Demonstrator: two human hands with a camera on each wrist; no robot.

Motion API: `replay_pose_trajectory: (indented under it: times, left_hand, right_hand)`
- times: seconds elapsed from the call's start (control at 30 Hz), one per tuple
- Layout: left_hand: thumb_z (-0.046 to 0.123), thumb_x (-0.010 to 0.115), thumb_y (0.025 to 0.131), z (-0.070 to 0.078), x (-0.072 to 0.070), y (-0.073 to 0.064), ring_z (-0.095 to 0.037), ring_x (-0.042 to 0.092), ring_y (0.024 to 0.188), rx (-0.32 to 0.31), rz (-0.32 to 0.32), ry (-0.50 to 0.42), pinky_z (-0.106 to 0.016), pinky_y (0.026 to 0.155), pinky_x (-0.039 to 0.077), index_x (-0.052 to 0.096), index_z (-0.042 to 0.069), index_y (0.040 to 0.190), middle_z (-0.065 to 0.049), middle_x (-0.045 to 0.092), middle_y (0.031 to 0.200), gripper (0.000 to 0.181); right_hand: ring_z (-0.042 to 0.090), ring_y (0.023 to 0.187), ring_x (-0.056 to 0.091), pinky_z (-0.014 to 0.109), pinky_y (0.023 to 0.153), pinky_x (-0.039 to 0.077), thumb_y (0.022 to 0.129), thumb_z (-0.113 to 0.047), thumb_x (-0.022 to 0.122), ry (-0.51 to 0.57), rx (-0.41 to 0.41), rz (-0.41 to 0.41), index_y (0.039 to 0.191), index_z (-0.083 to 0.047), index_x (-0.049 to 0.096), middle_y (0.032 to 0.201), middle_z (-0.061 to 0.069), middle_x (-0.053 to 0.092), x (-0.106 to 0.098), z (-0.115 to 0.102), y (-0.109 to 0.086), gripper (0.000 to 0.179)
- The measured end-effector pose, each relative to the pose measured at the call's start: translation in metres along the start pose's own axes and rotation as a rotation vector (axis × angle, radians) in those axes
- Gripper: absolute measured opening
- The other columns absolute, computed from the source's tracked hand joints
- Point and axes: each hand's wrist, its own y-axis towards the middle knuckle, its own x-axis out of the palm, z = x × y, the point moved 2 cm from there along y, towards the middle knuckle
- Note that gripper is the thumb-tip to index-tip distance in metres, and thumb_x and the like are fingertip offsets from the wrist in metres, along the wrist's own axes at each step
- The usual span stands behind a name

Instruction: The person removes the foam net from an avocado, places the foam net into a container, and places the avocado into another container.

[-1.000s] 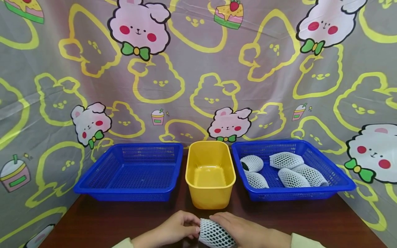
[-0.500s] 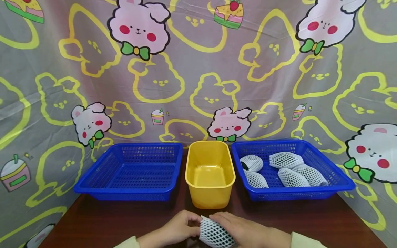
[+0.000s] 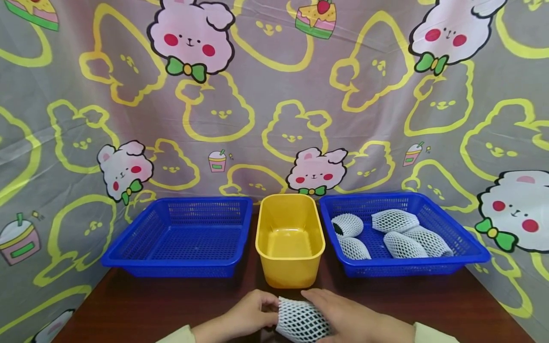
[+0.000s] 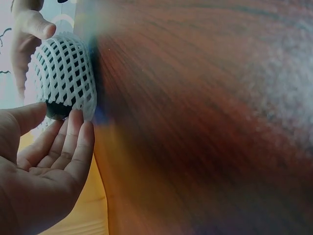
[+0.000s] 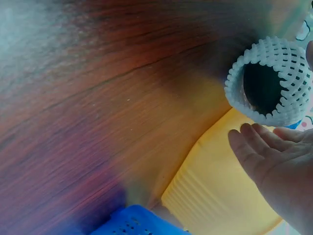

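A white foam fruit net (image 3: 300,320) lies close over the table between my two hands, just in front of the yellow bin. Inside it sits a dark, rounded object (image 5: 262,88), whose end shows at the net's opening in both wrist views. My left hand (image 3: 246,312) pinches the net's left edge, with the thumb on one side and the fingertips on the other. My right hand (image 3: 349,317) is at the net's right side with its fingers extended. In the right wrist view those fingers are straight beside the open end.
The yellow bin (image 3: 290,271) stands mid-table. To its left is a blue basket (image 3: 171,270) with a bare floor. Another blue basket (image 3: 403,270), at right, holds several net-wrapped objects (image 3: 405,245). A patterned cloth (image 3: 274,85) hangs behind.
My right hand has shifted slightly right and its fingers have lifted off the net's upper left part. The left hand has moved slightly up and right, its fingers now closer together at the edge.
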Motion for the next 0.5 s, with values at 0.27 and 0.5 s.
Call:
replay_pose_trajectory:
  times: [0.27,0.5]
  left_hand:
    - [-0.004,0.068,0.080,-0.0023,0.0017,-0.0004,-0.005,0.055,0.061,-0.015,0.018,0.014,-0.020,0.054,0.049,0.070,0.000,0.088,-0.002,0.066,0.078,0.009]
    - [-0.002,0.069,0.082,-0.0018,0.0022,0.0000,-0.006,0.056,0.060,-0.024,0.017,0.006,-0.022,0.054,0.050,0.070,0.001,0.088,-0.003,0.066,0.077,0.007]
  right_hand:
    - [0.015,0.117,0.051,0.041,0.096,0.046,0.086,-0.059,0.062,0.040,0.085,-0.051,0.142,-0.005,0.043,0.135,0.005,0.052,0.0019,0.0052,-0.0032,0.080]
    - [0.011,0.114,0.052,0.037,0.094,0.047,0.089,-0.050,0.065,0.047,0.029,-0.032,0.140,-0.008,0.044,0.133,0.001,0.055,0.0044,0.0075,-0.0023,0.070]
